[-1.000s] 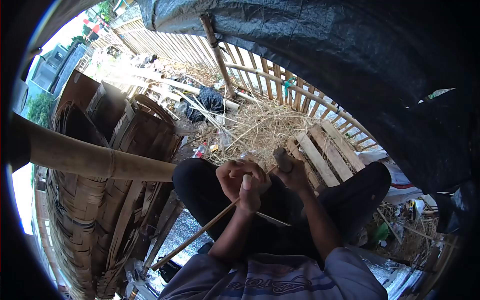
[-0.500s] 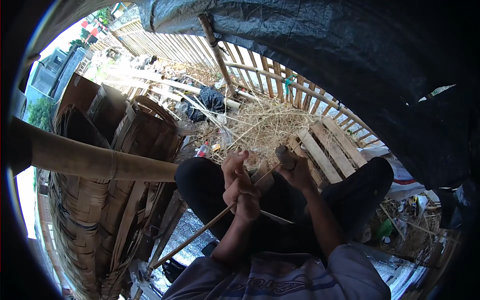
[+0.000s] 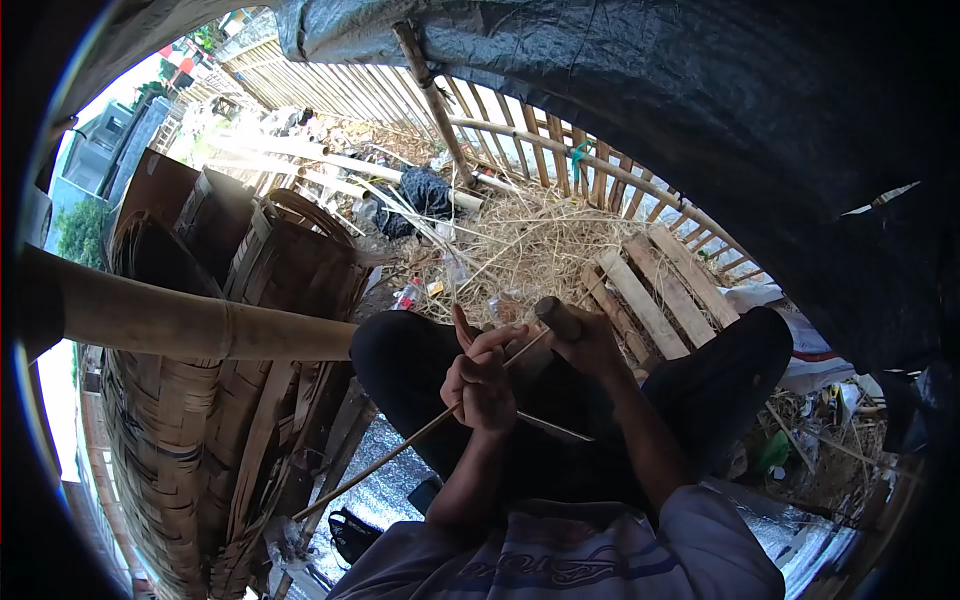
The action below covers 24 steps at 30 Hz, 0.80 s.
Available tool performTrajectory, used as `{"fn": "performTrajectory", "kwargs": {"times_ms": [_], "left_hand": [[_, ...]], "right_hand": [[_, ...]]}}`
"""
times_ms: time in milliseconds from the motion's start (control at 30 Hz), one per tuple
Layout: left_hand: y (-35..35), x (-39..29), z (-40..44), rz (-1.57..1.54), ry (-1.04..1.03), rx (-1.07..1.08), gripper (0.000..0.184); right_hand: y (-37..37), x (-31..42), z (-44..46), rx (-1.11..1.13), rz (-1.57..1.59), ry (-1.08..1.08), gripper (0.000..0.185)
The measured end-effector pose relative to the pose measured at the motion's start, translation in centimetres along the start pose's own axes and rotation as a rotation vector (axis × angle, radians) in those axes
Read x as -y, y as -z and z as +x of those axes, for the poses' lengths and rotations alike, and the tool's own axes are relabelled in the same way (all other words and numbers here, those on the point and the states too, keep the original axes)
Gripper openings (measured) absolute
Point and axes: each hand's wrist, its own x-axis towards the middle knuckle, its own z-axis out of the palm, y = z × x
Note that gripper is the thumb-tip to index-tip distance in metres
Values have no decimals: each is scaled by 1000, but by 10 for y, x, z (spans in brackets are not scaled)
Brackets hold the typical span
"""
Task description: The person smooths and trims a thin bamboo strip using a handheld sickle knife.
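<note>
We are noting a stick [image 3: 375, 464] slanting over the person's left thigh [image 3: 400, 365], woven pieces [image 3: 170, 450] standing left behind a pole [image 3: 180, 320], straw [image 3: 540, 240] lying ahead, slats [image 3: 670, 290] right of it, a fence [image 3: 557, 152] running behind both.

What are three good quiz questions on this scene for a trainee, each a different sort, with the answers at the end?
1. Multiple choice: which one grips the thick rounded handle? A) left B) right C) neither
2. True or false: the thin stick slants past the left hand toward the picture's lower left.
3. Fill in the colour: the tie on the bamboo fence is ____.

Key: 1. B, the right hand. 2. True. 3. Teal.
</note>
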Motion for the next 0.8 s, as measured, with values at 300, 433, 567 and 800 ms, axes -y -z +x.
{"fn": "performTrajectory", "kwargs": {"times_ms": [300,433,567,800], "left_hand": [[-6,-5,3,1,-11,-7,45],[-6,-6,-1,-60,61,-82,43],[14,12,-26,57,122,-181,30],[4,-4,-14,-342,207,-136,21]], "right_hand": [[3,5,0,2,-29,2,29],[1,3,-1,-13,-33,11,30],[1,1,-2,13,-2,-23,30],[0,2,-3,9,-52,-10,30]]}}
